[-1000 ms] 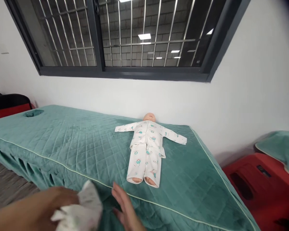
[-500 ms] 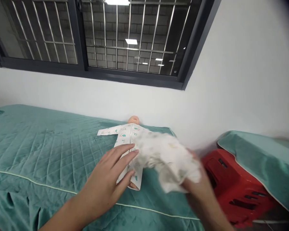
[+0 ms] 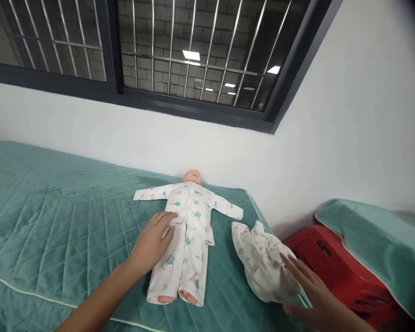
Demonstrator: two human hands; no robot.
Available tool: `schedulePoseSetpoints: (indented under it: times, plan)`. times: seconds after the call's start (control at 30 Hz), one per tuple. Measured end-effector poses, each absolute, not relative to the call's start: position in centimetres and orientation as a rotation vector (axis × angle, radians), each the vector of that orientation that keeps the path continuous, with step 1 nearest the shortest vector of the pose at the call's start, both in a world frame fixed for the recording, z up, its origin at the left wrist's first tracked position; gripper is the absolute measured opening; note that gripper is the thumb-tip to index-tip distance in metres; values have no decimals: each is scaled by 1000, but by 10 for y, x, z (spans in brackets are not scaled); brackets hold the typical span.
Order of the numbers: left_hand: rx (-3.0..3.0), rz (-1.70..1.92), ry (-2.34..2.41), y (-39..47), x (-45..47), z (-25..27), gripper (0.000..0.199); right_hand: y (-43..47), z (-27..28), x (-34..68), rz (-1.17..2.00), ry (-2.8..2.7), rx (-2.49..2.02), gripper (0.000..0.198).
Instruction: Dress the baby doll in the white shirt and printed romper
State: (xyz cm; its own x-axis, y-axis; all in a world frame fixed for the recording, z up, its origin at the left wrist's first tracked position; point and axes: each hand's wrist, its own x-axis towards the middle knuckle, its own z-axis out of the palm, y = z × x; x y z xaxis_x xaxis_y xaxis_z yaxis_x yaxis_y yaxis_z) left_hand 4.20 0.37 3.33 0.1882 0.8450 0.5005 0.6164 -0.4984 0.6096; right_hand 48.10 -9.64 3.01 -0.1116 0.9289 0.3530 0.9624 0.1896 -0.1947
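A baby doll (image 3: 192, 177) lies on its back, dressed in a white printed top (image 3: 193, 203) and matching trousers (image 3: 190, 263), with its arms spread wide. My left hand (image 3: 155, 240) is over the left side of its waist, fingers stretched out and holding nothing. Whether it touches the cloth, I cannot tell. Right of the doll sits a crumpled white patterned garment (image 3: 263, 263) in a loose heap. At its right side is my right hand (image 3: 307, 286), slightly blurred, with the fingers apart and not gripping the heap.
A green quilted cover (image 3: 72, 221) spreads beneath the doll and the garment. Beside it on the right stands red plastic stools or chairs (image 3: 342, 272), partly under another green cloth (image 3: 376, 240). Behind are a white wall (image 3: 141, 133) and a barred window (image 3: 193, 55).
My right hand has put the bundled garment down right of the doll and let go of it. The doll's right-side sleeve and trousers now show fully. My left hand stays near the doll's waist.
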Motion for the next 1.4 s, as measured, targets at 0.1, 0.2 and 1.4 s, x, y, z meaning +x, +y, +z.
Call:
schedulePoseSetpoints:
  times: [0.1,0.2,1.4]
  plan:
    - [2182,1257,1359,38,53,36,32,-87,78,448,30,-1928,-1838,70]
    - [2179,1304,1349,80,70,43,33,-55,100,374,310,-1783,-1737,53]
    - [2053,1073,1231,187,89,34,40,152,33,241,520,-1785,-1490,47]
